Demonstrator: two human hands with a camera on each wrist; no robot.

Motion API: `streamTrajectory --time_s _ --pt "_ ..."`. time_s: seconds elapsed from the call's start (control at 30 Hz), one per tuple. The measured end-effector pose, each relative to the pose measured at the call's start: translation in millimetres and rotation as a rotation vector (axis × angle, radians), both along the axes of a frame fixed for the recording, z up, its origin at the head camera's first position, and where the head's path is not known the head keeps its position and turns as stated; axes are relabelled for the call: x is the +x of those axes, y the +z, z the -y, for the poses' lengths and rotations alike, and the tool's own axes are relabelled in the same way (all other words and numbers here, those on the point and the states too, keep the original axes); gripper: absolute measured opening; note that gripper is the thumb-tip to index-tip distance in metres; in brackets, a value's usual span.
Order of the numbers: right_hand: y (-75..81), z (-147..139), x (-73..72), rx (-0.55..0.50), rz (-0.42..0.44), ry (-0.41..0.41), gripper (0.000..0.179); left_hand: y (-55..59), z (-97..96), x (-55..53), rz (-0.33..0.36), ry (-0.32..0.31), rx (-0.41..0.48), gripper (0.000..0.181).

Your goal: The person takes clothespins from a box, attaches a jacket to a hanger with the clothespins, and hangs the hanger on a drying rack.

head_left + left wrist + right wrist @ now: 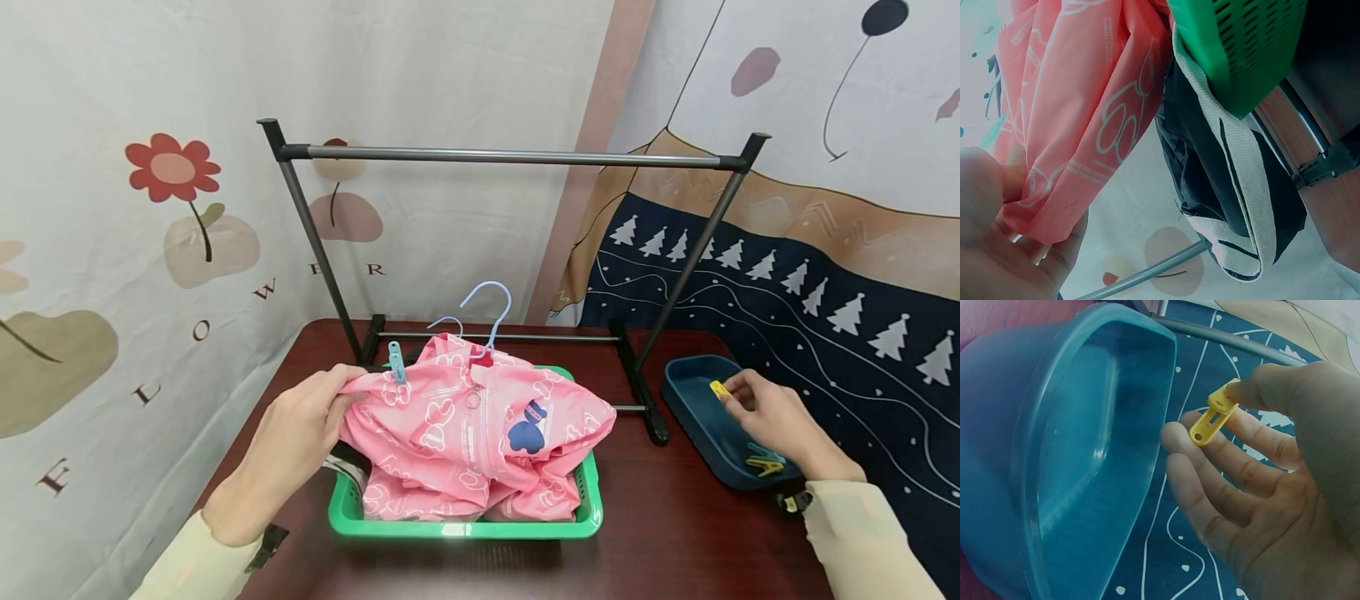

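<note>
A pink hooded jacket [450, 425] with white bear outlines and a navy bear print is spread over a green basket [465, 529]. From its neck rises the hook of a light blue hanger [504, 312]. One sleeve end lies in my left hand [296, 442], thumb on top and fingers beneath. A blue clothespin [396, 362] stands clipped on the jacket's shoulder near that hand. Over the blue bin [682, 417] at the right, my right hand [780, 421] pinches a yellow clothespin [1213, 415] between thumb and fingers. More clothespins [765, 462] lie in the bin's near end.
Behind the basket stands a clothes rack with a grey top bar [510, 156] and black feet [637, 383] on the dark red table [637, 533]. A black garment with white trim [1229, 156] hangs over the basket's side. Printed curtains [450, 67] enclose the back.
</note>
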State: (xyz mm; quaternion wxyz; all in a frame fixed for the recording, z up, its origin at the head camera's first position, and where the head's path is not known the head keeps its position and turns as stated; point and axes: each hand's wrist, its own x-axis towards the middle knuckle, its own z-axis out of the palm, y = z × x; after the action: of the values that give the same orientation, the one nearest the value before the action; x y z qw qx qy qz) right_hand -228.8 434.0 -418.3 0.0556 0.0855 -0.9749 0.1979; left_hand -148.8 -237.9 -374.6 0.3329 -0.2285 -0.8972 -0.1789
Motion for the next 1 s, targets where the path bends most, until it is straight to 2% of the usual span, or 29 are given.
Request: streamTrajectory --time_s 0.53,1.0 --pt "-6.1 21.1 1.0 -0.058 -0.218 0.042 0.015 -1.3 1.4 -0.9 0.015 0.002 -0.001 0.049" --pt "-2.7 43.6 5.7 -0.105 -0.309 0.093 0.017 -1.8 0.9 -1.3 0.025 0.003 0.001 0.051"
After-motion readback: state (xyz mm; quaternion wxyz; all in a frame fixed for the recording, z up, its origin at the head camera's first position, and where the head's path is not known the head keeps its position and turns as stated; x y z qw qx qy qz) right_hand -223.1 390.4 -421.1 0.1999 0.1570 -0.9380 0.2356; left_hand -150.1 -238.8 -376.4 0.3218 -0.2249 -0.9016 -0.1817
